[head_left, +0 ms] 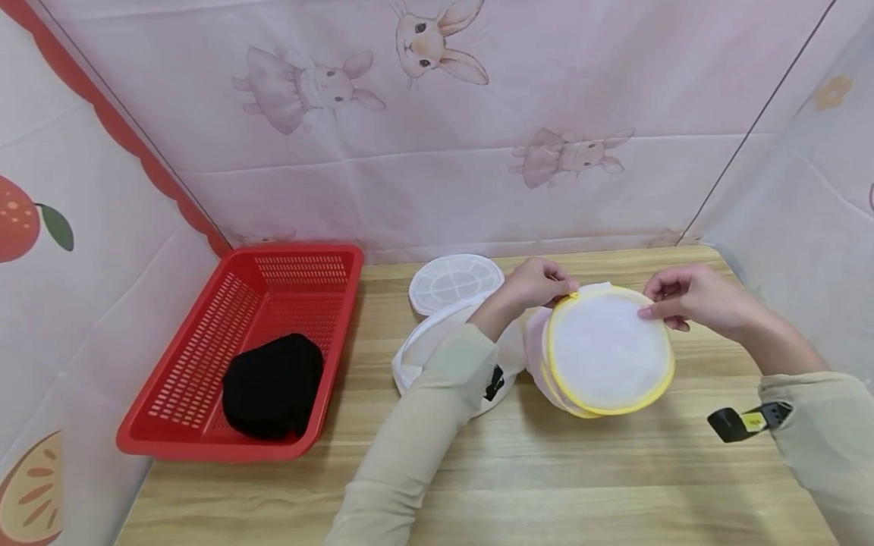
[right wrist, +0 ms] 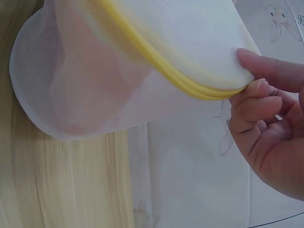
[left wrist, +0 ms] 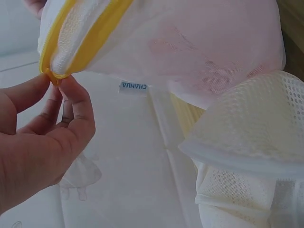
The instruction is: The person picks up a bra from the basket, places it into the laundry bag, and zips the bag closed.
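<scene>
A round mesh laundry bag with yellow trim stands tilted on the table, something pinkish showing through its side. My left hand pinches the yellow tab at the rim's zipper end, seen close in the left wrist view, where a small CHAHUA label hangs from the seam. With thumb and fingers my right hand grips the opposite edge of the round top. Just left of this bag, partly behind my left forearm, lie white mesh bags, one with a coarse honeycomb weave.
A red plastic basket stands at the left with a black fabric bundle inside. Behind the white bags lies a flat white round piece with a ribbed pattern. Rabbit-print cloth hangs along the table's back edge.
</scene>
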`<state>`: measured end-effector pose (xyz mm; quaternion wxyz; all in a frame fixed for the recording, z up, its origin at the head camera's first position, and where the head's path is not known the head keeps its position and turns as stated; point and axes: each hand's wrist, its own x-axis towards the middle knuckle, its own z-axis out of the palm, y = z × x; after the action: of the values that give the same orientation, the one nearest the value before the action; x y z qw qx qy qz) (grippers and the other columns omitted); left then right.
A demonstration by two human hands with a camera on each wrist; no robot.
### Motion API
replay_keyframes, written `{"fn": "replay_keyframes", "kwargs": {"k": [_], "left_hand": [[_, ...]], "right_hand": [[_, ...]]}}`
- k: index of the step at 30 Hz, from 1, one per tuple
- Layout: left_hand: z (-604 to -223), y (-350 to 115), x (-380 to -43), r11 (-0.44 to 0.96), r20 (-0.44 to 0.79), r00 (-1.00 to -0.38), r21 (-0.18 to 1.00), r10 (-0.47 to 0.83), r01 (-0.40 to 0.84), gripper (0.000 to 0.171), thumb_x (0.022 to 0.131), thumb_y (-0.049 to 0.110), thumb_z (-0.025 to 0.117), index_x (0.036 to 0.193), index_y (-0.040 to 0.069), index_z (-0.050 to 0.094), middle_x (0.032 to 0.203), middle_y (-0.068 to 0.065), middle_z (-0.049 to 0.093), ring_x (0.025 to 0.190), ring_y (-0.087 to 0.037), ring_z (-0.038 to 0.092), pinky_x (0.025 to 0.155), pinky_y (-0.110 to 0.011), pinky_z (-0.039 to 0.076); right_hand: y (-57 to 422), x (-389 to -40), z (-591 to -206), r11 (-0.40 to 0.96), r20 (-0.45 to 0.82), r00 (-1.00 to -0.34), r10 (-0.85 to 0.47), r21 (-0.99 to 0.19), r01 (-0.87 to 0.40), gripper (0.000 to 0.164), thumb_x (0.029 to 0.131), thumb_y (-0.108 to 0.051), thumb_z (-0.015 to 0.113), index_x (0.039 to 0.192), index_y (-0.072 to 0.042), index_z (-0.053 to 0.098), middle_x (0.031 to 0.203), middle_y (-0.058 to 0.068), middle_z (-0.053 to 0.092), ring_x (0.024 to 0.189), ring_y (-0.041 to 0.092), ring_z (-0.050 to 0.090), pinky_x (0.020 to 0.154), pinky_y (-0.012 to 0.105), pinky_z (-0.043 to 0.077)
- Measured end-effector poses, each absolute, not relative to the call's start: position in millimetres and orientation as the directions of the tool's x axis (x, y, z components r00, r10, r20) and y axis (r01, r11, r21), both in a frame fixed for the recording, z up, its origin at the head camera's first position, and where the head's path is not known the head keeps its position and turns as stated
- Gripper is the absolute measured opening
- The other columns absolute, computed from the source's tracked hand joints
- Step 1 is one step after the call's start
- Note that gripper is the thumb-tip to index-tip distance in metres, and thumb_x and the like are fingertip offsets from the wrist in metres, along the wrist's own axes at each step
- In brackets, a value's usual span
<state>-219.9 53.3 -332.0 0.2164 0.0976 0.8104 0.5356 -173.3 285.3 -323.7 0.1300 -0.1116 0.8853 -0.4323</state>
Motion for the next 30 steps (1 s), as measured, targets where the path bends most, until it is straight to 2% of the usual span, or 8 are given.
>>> {"fn": "replay_keyframes", "kwargs": {"k": [3, 7, 10, 12, 18, 21, 26, 30], "left_hand": [[-331.9, 52.5, -219.7, 0.395, -0.254, -0.894, 0.914, 0.370, -0.096, 0.007, 0.083, 0.008, 0.066, 0.082, 0.002, 0.065, 0.070, -0.002, 0.057, 0.063, -0.013, 0.056, 0.070, -0.031, 0.054], [-331.7, 52.7, -218.7, 0.396, -0.291, -0.904, 0.905, 0.312, -0.154, 0.007, 0.083, 0.008, 0.066, 0.080, 0.002, 0.065, 0.068, -0.001, 0.056, 0.072, -0.021, 0.059, 0.059, -0.023, 0.051], [-332.3, 52.7, -217.7, 0.374, -0.317, -0.908, 0.905, 0.274, -0.203, 0.009, 0.084, 0.006, 0.065, 0.078, 0.001, 0.063, 0.065, -0.001, 0.054, 0.070, -0.022, 0.057, 0.054, -0.020, 0.046], [-334.1, 52.5, -217.5, 0.351, -0.325, -0.911, 0.909, 0.255, -0.226, 0.009, 0.084, 0.004, 0.064, 0.077, -0.001, 0.062, 0.064, -0.001, 0.054, 0.066, -0.019, 0.054, 0.056, -0.022, 0.047], [-340.7, 50.1, -218.2, 0.263, -0.335, -0.915, 0.925, 0.226, -0.273, 0.011, 0.084, -0.004, 0.059, 0.074, -0.002, 0.060, 0.069, -0.004, 0.057, 0.057, -0.012, 0.049, 0.079, -0.037, 0.051], [-341.4, 49.3, -217.2, 0.254, -0.339, -0.914, 0.925, 0.222, -0.281, 0.008, 0.084, -0.004, 0.059, 0.077, -0.005, 0.062, 0.070, -0.005, 0.057, 0.057, -0.013, 0.049, 0.081, -0.039, 0.050], [-340.6, 48.5, -215.9, 0.250, -0.345, -0.916, 0.923, 0.205, -0.292, 0.007, 0.084, -0.004, 0.059, 0.078, -0.004, 0.062, 0.067, -0.002, 0.053, 0.058, -0.013, 0.049, 0.078, -0.036, 0.051], [-341.1, 45.5, -216.7, 0.222, -0.342, -0.919, 0.928, 0.197, -0.298, 0.015, 0.083, -0.006, 0.059, 0.070, 0.001, 0.057, 0.063, -0.002, 0.051, 0.055, -0.011, 0.048, 0.063, -0.026, 0.050]], "right_hand": [[284.3, -172.8, -324.0, 0.596, -0.126, -0.939, -0.320, -0.797, -0.096, 0.018, 0.076, -0.007, 0.071, 0.082, 0.003, 0.058, 0.057, 0.005, 0.047, 0.045, 0.016, 0.044, 0.041, 0.027, 0.037], [283.1, -171.7, -324.1, 0.599, -0.124, -0.941, -0.316, -0.795, -0.097, 0.019, 0.077, -0.009, 0.072, 0.082, 0.002, 0.058, 0.057, 0.005, 0.047, 0.045, 0.017, 0.044, 0.041, 0.027, 0.037], [282.2, -170.6, -324.9, 0.601, -0.123, -0.942, -0.311, -0.794, -0.095, 0.019, 0.077, -0.010, 0.071, 0.081, 0.002, 0.057, 0.057, 0.005, 0.047, 0.045, 0.017, 0.045, 0.041, 0.028, 0.037], [281.6, -169.9, -325.7, 0.596, -0.117, -0.944, -0.308, -0.797, -0.095, 0.018, 0.078, -0.009, 0.071, 0.080, 0.002, 0.057, 0.056, 0.005, 0.047, 0.045, 0.017, 0.045, 0.041, 0.028, 0.037], [280.5, -168.8, -328.0, 0.572, -0.109, -0.947, -0.303, -0.815, -0.089, 0.018, 0.079, -0.007, 0.069, 0.079, 0.004, 0.056, 0.056, 0.005, 0.047, 0.044, 0.017, 0.044, 0.040, 0.027, 0.038], [279.8, -168.2, -329.4, 0.564, -0.107, -0.950, -0.294, -0.822, -0.083, 0.017, 0.079, -0.006, 0.069, 0.080, 0.005, 0.056, 0.057, 0.005, 0.048, 0.044, 0.017, 0.045, 0.040, 0.027, 0.039], [280.8, -167.7, -332.0, 0.547, -0.109, -0.958, -0.265, -0.835, -0.056, 0.016, 0.080, -0.004, 0.066, 0.080, 0.007, 0.055, 0.059, 0.006, 0.049, 0.045, 0.016, 0.046, 0.041, 0.028, 0.042], [285.2, -167.3, -333.8, 0.506, -0.113, -0.965, -0.238, -0.862, -0.024, 0.016, 0.082, -0.001, 0.064, 0.079, 0.010, 0.052, 0.060, 0.005, 0.048, 0.046, 0.015, 0.045, 0.041, 0.027, 0.041]]}}
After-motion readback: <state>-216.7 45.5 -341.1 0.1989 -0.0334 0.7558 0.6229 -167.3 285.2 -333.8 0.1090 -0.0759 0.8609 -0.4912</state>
